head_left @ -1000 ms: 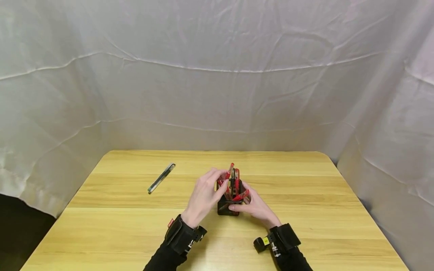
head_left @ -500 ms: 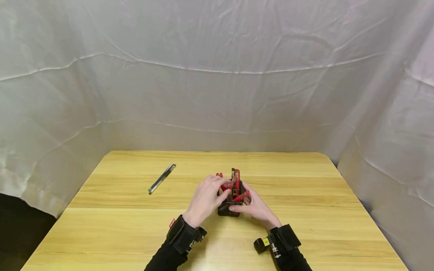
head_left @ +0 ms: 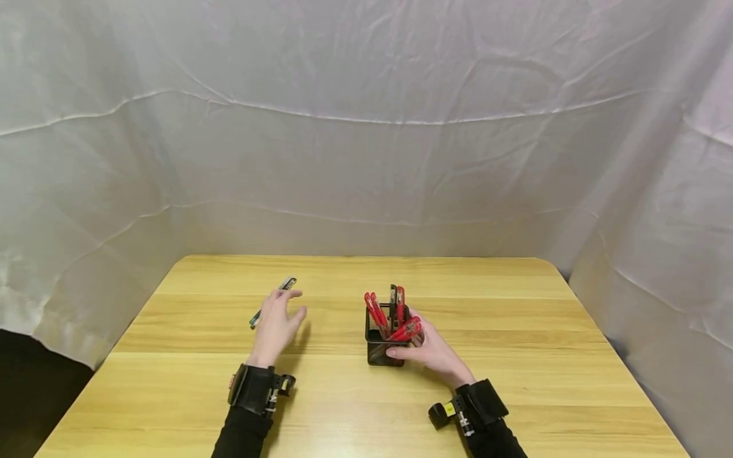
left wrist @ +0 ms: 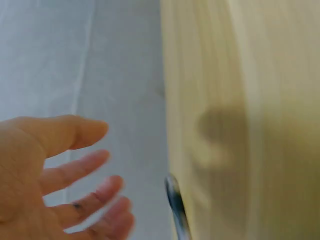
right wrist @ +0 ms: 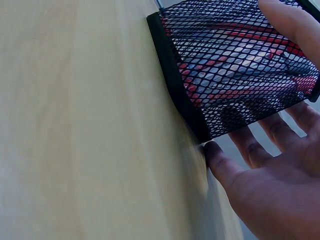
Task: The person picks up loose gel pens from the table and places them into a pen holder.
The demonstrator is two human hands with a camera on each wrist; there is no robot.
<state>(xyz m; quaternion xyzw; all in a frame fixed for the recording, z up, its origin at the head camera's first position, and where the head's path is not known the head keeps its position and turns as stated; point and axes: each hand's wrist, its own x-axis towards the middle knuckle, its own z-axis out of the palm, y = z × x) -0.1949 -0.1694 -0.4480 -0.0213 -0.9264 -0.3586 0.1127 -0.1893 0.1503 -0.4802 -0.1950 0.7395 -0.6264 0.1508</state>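
On the table, a black mesh pen holder [head_left: 376, 356] stands upright with several red pens [head_left: 375, 310] and a black pen [head_left: 393, 298] in it. My right hand [head_left: 436, 352] grips the holder from its right side. In the right wrist view, the thumb lies on one side of the mesh [right wrist: 225, 65] and the fingers reach along another. Over at the left, my left hand [head_left: 273, 329] hovers above a dark pen with a clear cap [head_left: 289, 283], fingers spread and nothing held. The hand covers the middle of that pen. The left wrist view shows the pen [left wrist: 177, 206] apart from the fingertips.
The wooden table [head_left: 515, 318] is bounded at the back and sides by a hanging grey-white curtain [head_left: 366, 172]. A strapped camera sits on each wrist. The dark pen lies slantwise near the far left of the table.
My left hand has let go of a red pen, which now leans in the pen holder, and has moved left to the dark pen. The right hand stays on the holder.
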